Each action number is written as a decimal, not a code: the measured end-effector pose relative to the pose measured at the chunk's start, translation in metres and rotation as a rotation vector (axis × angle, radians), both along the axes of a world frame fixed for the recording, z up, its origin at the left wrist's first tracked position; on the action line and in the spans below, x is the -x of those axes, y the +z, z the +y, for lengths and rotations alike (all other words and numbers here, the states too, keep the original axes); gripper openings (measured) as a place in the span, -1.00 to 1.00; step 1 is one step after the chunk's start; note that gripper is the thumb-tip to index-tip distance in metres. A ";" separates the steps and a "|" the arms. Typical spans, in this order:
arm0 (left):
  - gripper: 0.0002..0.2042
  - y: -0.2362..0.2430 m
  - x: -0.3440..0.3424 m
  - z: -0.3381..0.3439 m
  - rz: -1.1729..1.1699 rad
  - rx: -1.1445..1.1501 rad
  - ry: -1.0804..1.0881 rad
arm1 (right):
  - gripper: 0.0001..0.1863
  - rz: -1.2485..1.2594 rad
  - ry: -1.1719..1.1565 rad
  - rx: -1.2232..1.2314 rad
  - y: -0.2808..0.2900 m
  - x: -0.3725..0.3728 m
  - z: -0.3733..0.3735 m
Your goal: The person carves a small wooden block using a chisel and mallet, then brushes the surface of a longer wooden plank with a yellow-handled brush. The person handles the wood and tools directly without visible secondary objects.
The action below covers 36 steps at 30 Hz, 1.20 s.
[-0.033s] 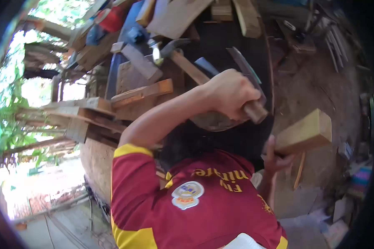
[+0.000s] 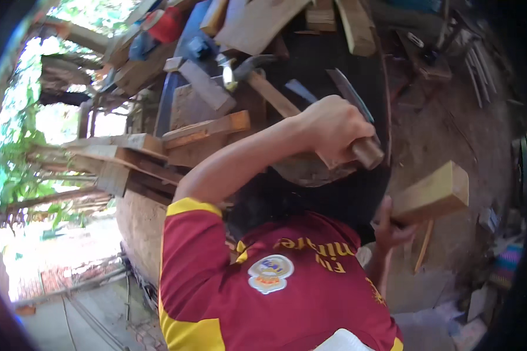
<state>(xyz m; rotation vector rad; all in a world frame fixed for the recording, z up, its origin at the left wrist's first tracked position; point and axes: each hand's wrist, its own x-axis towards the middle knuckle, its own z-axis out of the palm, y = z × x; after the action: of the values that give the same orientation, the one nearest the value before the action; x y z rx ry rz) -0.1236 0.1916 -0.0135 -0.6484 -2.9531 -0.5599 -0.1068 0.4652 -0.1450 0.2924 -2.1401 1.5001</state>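
Observation:
My left hand (image 2: pixel 336 131) reaches across to the right, its fingers wrapped round a bladed tool with a thick wooden handle (image 2: pixel 369 153). The tool's long blade (image 2: pixel 351 96) points away from me, over the dark surface; its exact kind is unclear. At my right side, low down, my right hand (image 2: pixel 390 229) grips the near end of a thick wooden block (image 2: pixel 430 196), thumb and fingers at its end. A claw hammer (image 2: pixel 273 95) lies beyond my left forearm, partly hidden by it. Near the hammer is a flat grey-blue strip (image 2: pixel 300 90).
Wood pieces (image 2: pixel 208 128) are stacked left of my forearm, beside long timbers (image 2: pixel 123 155). A wide board (image 2: pixel 257 23) and a blue tool (image 2: pixel 198 48) lie at the far side. A red object (image 2: pixel 163 24) sits far left. Dirt floor (image 2: pixel 427 134) stretches to the right.
Most of the scene has shifted slightly to the right in the picture. Both hands keep their holds, and the block stays in nearly the same place.

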 end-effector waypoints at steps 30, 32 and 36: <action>-0.84 -0.011 -0.005 -0.013 0.114 -0.039 0.359 | -0.55 -1.097 0.400 0.384 -0.123 0.046 0.003; -0.86 -0.012 0.003 -0.010 0.139 -0.049 0.333 | -0.60 -1.113 0.370 0.319 -0.123 0.056 -0.004; -0.84 -0.003 0.007 -0.040 0.183 0.013 0.488 | -0.54 -1.227 0.269 0.379 -0.134 0.066 0.000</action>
<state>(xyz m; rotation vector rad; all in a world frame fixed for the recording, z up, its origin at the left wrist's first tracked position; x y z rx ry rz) -0.1305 0.1511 -0.0163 0.0324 -2.7871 -0.4068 -0.1733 0.4656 -0.2786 -0.6909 -2.5819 2.6274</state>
